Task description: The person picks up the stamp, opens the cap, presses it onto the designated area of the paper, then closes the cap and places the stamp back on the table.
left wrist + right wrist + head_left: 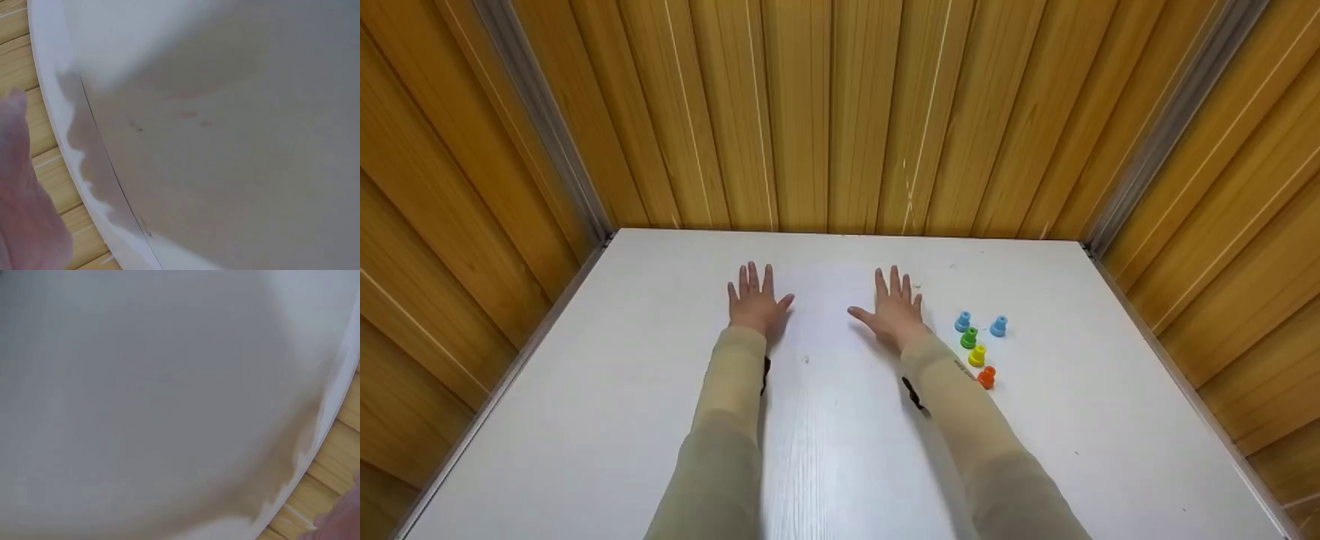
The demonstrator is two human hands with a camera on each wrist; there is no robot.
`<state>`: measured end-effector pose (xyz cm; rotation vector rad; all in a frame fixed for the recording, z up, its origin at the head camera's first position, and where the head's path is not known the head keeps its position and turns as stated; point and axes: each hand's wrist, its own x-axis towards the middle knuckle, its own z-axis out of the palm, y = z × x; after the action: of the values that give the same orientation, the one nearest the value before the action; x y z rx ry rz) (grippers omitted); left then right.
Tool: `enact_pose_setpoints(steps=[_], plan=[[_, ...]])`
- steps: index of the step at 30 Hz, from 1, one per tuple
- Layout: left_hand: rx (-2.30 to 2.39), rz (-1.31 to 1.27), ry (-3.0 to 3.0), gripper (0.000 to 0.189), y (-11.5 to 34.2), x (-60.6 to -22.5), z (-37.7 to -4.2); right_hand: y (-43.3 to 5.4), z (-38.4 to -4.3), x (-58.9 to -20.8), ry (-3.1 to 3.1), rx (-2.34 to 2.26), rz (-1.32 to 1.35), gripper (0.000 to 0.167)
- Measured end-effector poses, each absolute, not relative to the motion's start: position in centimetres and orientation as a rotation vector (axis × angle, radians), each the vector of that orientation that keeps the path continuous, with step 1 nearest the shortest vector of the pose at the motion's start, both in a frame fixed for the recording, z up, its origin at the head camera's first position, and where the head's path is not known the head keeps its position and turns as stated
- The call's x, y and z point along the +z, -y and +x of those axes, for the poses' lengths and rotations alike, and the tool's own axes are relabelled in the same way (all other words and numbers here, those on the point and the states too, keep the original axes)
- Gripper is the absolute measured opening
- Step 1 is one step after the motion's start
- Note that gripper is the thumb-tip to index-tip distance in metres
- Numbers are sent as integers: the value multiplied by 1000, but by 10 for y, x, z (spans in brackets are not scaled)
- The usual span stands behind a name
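Note:
My left hand (753,306) is spread flat, palm down, over the white table (607,420), its fingers straight and holding nothing. To its right, my right hand (894,313) has the same pose, with the thumb out to the left. Right of that hand stand several small plastic pegs with wide bases: a light blue peg (963,322), another light blue peg (999,326), a green peg (969,337), a yellow peg (977,355) and an orange peg (987,376). The orange one is beside the right sleeve. In each wrist view only part of the hand shows at the edge.
Wood-patterned panels (825,112) rise behind the table and on both sides. Grey metal posts (547,112) stand at the back corners. Small dark marks (140,130) dot the tabletop.

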<state>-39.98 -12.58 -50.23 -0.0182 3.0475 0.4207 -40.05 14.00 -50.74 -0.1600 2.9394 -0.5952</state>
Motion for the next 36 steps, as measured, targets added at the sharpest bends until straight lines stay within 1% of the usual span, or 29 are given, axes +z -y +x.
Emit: enact_pose_setpoints(steps=[4,10,17,26,36], plan=[[491,-39,-2958,76,131,-499,-394,-121,-399,-509,-2896,-624,-216,98],[474,19,-2874,74,126,-499,-388,-104,-397,-512,-2867,-610,-273,84],[453,113,-2839,78,98,-492,-386,-116,-393,-512,-2811,-593,-232,74],[458,167,-2742,89,84,-487,-374,-147,-386,-503,-2765,-511,-255,75],[501,145,-2688,95,71,-485,-343,-164,-344,-493,-2662,-483,-196,88]])
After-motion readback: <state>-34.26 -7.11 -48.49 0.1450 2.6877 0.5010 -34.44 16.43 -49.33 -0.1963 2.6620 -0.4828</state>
